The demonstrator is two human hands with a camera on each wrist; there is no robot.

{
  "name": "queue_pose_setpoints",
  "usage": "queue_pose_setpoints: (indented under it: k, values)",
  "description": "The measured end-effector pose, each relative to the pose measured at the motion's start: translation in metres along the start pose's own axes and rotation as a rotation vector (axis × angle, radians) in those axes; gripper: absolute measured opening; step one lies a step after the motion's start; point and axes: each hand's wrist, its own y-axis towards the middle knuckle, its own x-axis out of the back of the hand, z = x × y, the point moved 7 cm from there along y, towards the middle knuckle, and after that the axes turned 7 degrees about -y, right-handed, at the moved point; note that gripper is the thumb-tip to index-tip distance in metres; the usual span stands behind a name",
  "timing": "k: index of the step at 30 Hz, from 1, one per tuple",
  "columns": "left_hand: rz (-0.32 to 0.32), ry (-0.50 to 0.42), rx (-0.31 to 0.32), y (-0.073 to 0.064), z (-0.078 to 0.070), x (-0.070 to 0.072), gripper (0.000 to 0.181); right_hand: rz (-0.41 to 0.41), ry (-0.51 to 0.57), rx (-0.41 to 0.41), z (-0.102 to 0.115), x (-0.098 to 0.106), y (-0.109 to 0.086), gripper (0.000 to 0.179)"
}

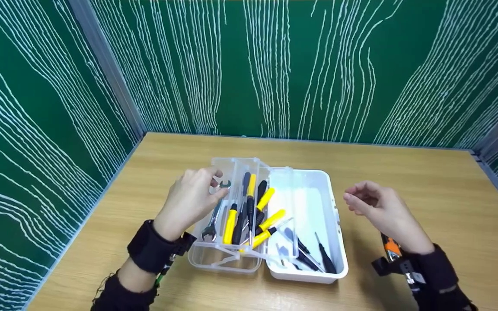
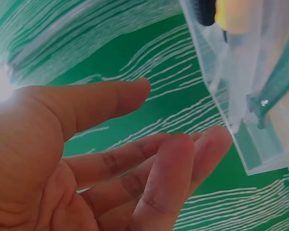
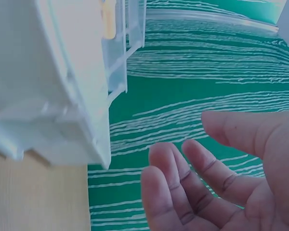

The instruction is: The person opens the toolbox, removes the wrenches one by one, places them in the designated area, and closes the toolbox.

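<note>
Beside the wrench (image 1: 215, 217), screwdrivers (image 1: 230, 225) crowd the clear trays (image 1: 224, 163).

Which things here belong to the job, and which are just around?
Likely job:
- left hand, right hand
- clear tray
- wrench
- yellow-handled tools
- white box
- black-handled tool

Just around:
- wooden table
- green panels
- black wristbands

Screwdrivers (image 1: 230, 224) are yellow and black, walls (image 1: 231, 65) green, streaked white.
</note>
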Motion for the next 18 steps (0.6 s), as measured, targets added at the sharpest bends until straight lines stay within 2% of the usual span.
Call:
queue_pose_setpoints:
  k: [5, 13, 18]
  values:
    - [0.02, 0.032, -0.008, 0.003, 0.0, 0.001, 0.036, -0.006, 0.008, 0.022, 0.015, -0.008, 0.008, 0.03]
    - [0.082, 0.067, 0.017, 0.01, 0.002, -0.006, 0.029, -0.012, 0.045, 0.065, 0.033, -0.02, 0.016, 0.027]
    - [0.082, 0.123, -0.025, 0.015, -0.001, -0.009, 0.026, 0.001, 0.026, 0.063, 0.044, -0.027, 0.019, 0.026]
